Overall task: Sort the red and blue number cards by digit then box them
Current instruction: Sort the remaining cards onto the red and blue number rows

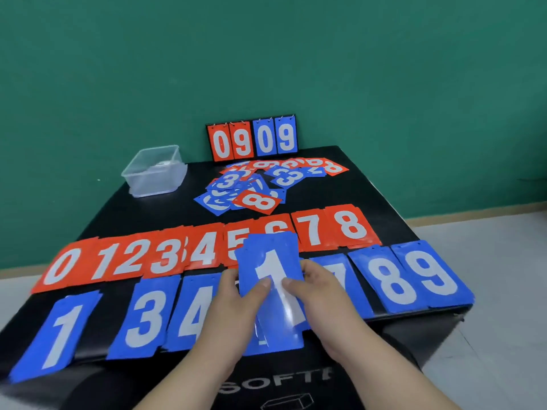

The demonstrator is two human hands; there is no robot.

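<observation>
A blue card with a white 1 (270, 261) is held up over the middle of the black table (364, 184), on top of a small stack of blue cards. My left hand (236, 306) and my right hand (322, 294) both grip this stack, thumbs on the face of the top card. A row of red cards (204, 250) runs 0 to 8 across the table. In front of it lie blue cards: 1 (56, 335), 3 (145, 318), 4 (192, 312), then 7, 8 (393, 279) and 9 (432, 270) to the right. A loose pile of mixed cards (260, 184) lies further back.
A clear plastic box (155, 171) stands at the back left corner of the table. A small scoreboard (251, 139) showing 09 in red and 09 in blue stands at the back edge against the green wall. Grey floor lies right of the table.
</observation>
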